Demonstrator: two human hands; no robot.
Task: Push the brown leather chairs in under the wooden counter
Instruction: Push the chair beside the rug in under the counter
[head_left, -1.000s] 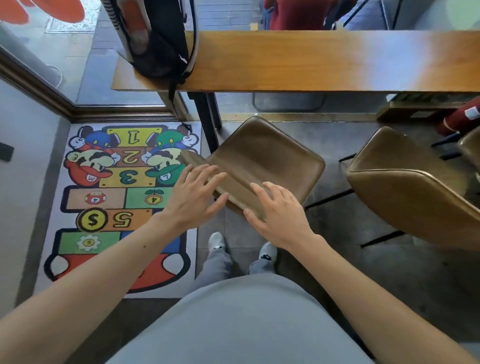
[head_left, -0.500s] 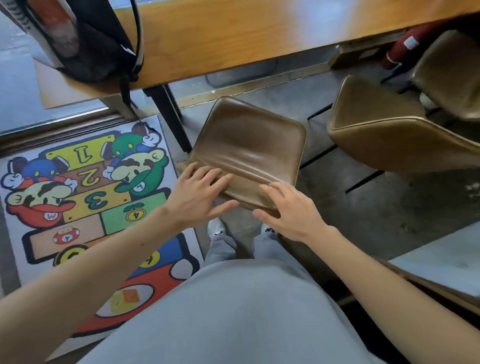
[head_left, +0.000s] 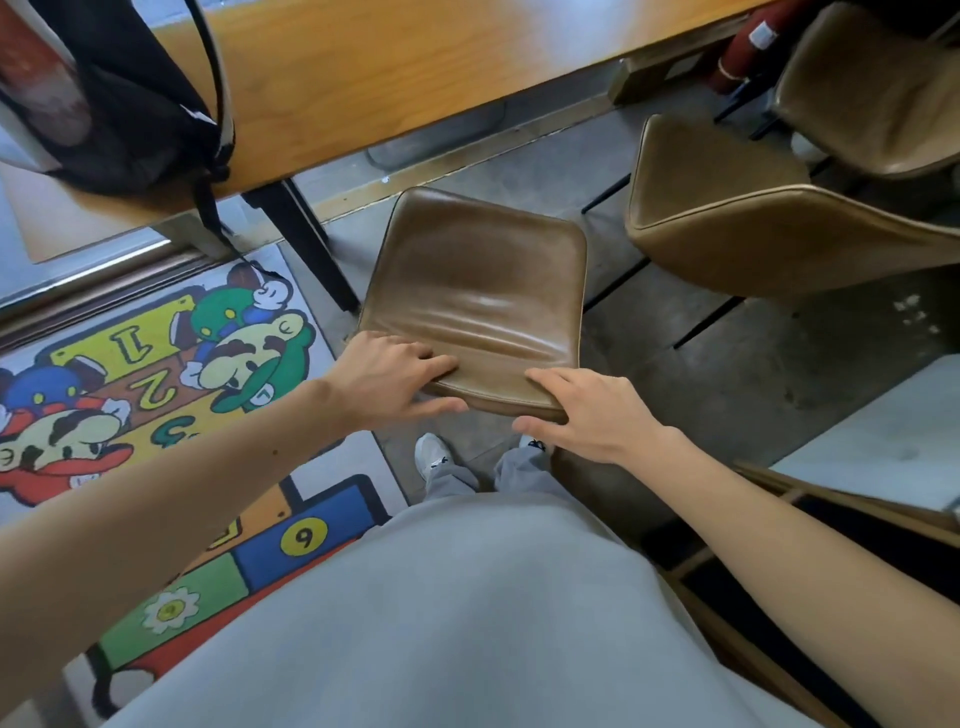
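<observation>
Hands are both on the first chair (head_left: 478, 291) in the head view, the only view given. The left hand (head_left: 387, 376) and the right hand (head_left: 587, 415) each take the top edge of the low backrest. In each grip the fingers lie over the front and the thumb is behind, so it holds the leather edge. This chair stands on the floor in front of the table (head_left: 415, 67), and its seat is not yet under it. The second chair (head_left: 753, 223) and the third chair (head_left: 872, 98) wait to the right, also outside.

I think the main danger is the black table leg (head_left: 306, 244), just beside the seat's left side. If the push goes a little to the left, the chair may hit it and turn. A strap of the backpack (head_left: 119, 104) hangs near this leg and could catch.
</observation>
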